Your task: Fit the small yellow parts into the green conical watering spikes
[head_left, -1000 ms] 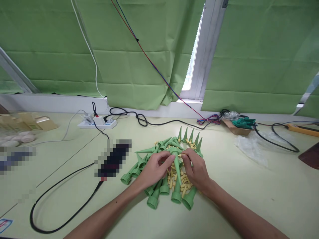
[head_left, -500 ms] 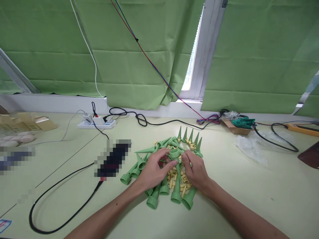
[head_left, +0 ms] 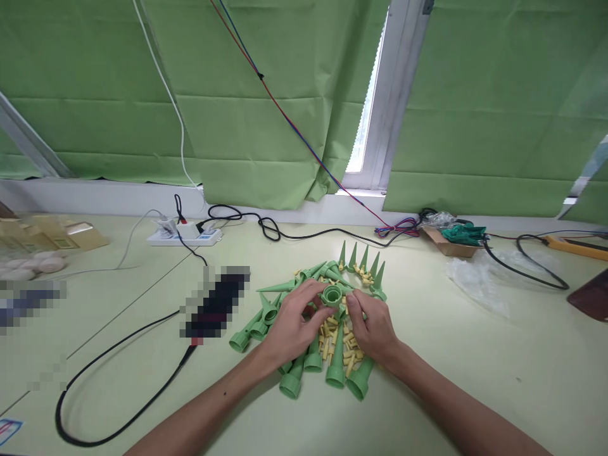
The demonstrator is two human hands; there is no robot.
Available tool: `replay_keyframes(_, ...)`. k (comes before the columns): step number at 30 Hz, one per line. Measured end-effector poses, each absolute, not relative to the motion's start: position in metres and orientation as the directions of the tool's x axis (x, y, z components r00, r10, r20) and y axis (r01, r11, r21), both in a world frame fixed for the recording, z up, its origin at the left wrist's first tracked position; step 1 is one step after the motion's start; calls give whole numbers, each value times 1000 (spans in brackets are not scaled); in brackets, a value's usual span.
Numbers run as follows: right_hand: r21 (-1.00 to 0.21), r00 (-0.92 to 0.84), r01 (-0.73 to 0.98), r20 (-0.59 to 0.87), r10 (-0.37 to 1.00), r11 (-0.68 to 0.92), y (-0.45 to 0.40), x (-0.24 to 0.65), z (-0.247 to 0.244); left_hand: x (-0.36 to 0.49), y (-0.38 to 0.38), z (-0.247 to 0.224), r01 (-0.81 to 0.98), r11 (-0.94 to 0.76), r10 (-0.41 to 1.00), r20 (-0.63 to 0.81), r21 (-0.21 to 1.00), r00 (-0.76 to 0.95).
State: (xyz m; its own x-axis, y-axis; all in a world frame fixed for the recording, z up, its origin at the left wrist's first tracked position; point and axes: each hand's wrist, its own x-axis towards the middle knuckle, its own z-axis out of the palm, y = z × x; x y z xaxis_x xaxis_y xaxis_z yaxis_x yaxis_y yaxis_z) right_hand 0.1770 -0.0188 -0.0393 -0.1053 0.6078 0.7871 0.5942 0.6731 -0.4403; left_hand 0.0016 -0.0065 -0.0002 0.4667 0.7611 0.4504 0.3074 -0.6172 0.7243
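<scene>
A green plastic spike (head_left: 332,295) with a round, hollow socket end is pinched between the thumb and fingers of my left hand (head_left: 295,320). Its open mouth faces me and shows inner rings. My right hand (head_left: 373,322) is closed at the spike's right side, thumb against fingers; what sits in that pinch is hidden. Under and around both hands lies a pile of similar green spikes (head_left: 336,367) and small yellow plastic fittings (head_left: 350,354). Behind the hands, several spikes stand in a row, points up (head_left: 364,258), with yellow fittings at their bases.
On the left lie a pixelated dark device (head_left: 216,304) and a looped black cable (head_left: 59,411). A power strip (head_left: 185,238) sits by the wall. At the right are a small cardboard box (head_left: 451,246), clear plastic bags (head_left: 477,288) and a dark red object (head_left: 591,297).
The held spike has tilted so its socket mouth turns toward me. My left thumb and fingers have shifted slightly around it; the right hand is nearly still.
</scene>
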Motion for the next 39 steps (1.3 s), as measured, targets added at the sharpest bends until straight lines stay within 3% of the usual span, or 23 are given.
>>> replay_keyframes(18, -429, -135, 582, 787, 602, 691, -20, 176, -39, 3, -5, -4, 295, -536, 820, 405, 791, 403)
replay_keyframes(27, -448, -131, 549, 788, 602, 706, -22, 176, -36, 5, -2, -3, 145, -324, 893, 252, 935, 374)
replay_keyframes(39, -442, -163, 535, 782, 602, 720, -21, 176, -38, 4, -3, 0, 113, -158, 868, 83, 981, 490)
